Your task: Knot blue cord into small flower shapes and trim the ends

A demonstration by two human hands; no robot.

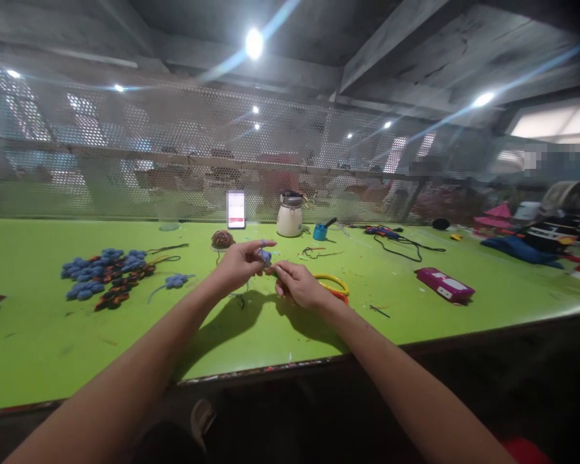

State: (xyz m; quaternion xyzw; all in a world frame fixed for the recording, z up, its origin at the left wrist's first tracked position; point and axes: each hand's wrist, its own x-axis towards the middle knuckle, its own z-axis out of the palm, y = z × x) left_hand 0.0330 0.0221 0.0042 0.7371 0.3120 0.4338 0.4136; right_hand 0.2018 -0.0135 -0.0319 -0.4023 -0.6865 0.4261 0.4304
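Note:
My left hand (244,263) is closed on a small blue crochet piece (265,256), its index finger stretched out with blue yarn looped over it. Close beside it, my right hand (294,283) pinches a thin tool that looks like a crochet hook, mostly covered by the fingers, its tip at the blue piece. Both hands are raised above the green table (251,341). To the left lies a loose blue crocheted flower (176,281) with yarn tails. Farther left, several blue flowers (84,290) and dark orange-and-black flowers (113,296) form a pile.
Behind the hands stand a multicoloured yarn ball (222,239), a lit phone (236,209), a cream jug (289,216) and a blue pot (320,232). A yellow ring (336,282), a purple box (444,285) and a dark cord (406,245) lie rightward. A perforated screen (198,161) closes the back.

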